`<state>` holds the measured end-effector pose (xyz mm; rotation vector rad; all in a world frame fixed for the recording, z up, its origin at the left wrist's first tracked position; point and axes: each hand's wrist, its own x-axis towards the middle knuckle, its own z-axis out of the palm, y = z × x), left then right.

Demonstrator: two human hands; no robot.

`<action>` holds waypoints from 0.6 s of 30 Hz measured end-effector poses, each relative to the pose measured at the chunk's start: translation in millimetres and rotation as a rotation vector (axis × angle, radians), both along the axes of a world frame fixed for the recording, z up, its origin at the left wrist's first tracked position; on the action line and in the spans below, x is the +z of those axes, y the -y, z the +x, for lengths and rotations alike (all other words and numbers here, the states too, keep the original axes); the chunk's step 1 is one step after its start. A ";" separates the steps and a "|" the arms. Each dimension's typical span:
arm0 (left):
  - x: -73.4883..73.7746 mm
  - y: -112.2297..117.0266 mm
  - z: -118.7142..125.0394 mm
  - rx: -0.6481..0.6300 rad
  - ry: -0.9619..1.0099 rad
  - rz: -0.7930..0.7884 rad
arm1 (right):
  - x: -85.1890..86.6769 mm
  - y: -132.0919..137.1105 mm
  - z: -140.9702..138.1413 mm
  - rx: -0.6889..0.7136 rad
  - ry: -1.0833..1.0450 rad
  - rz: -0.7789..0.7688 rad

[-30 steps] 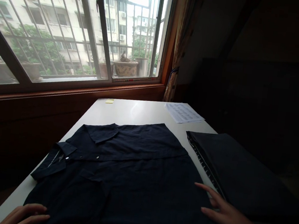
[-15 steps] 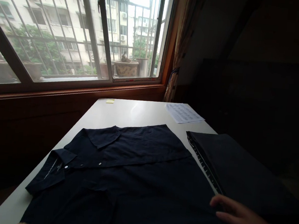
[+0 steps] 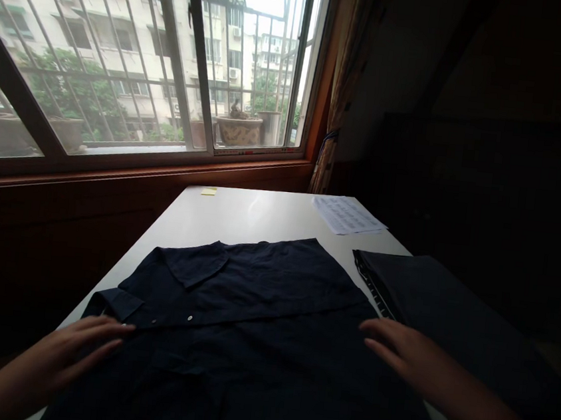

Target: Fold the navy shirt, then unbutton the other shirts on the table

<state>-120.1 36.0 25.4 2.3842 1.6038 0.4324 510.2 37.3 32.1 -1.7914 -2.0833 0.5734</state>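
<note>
A dark navy button-up shirt (image 3: 249,314) lies spread flat on the white table (image 3: 240,212), collar toward the left. My left hand (image 3: 73,345) rests open on the shirt's collar end, fingers stretched flat over the fabric. My right hand (image 3: 396,346) lies open on the shirt's right edge, fingers pointing left, close beside a folded dark garment (image 3: 449,321).
The folded dark garment with a pale striped edge lies at the table's right side. A printed sheet of paper (image 3: 347,214) and a small yellow note (image 3: 208,191) lie at the far end. A barred window (image 3: 141,55) and curtain (image 3: 341,83) stand behind.
Both hands have moved forward onto the shirt: the left, out of view half a second ago, now lies on the collar; the right slid from the near right edge up and inward.
</note>
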 end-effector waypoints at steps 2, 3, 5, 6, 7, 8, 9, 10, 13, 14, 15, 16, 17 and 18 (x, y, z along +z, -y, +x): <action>6.0 -44.4 18.4 -0.054 -0.008 -0.018 | 3.8 -22.7 -41.8 0.148 0.009 0.067; 4.7 -65.3 29.3 -0.050 -0.019 0.003 | 2.2 -34.2 -63.5 0.217 0.015 0.115; -5.1 -102.9 52.7 -0.059 -0.064 0.040 | -7.7 -57.7 -105.2 0.309 0.051 0.204; -12.5 -119.3 64.7 -0.068 -0.096 0.049 | -15.0 -69.9 -124.7 0.358 0.078 0.227; -20.6 -134.2 76.7 -0.071 -0.140 0.055 | -23.1 -82.6 -143.4 0.404 0.103 0.248; -28.7 -147.5 88.3 -0.071 -0.192 0.062 | -31.3 -95.5 -161.4 0.435 0.122 0.269; -36.3 -159.4 99.4 -0.061 -0.243 0.070 | -39.3 -108.5 -178.9 0.448 0.139 0.283; -43.1 -169.9 109.6 -0.040 -0.286 0.075 | -46.6 -121.4 -195.9 0.449 0.156 0.290; -58.5 -193.2 131.8 0.038 -0.348 0.070 | -63.1 -157.4 -241.7 0.445 0.200 0.269; -62.0 -198.5 135.4 0.057 -0.351 0.065 | -67.0 -167.8 -254.0 0.440 0.203 0.258; -65.0 -202.7 137.1 0.073 -0.351 0.059 | -70.3 -177.2 -264.0 0.435 0.206 0.247; -67.4 -206.0 137.0 0.089 -0.349 0.053 | -73.0 -185.6 -271.4 0.427 0.208 0.235; -69.3 -208.7 135.4 0.106 -0.349 0.047 | -75.2 -193.0 -276.0 0.418 0.209 0.225; -70.8 -210.7 132.8 0.124 -0.349 0.042 | -77.0 -199.6 -277.6 0.408 0.211 0.214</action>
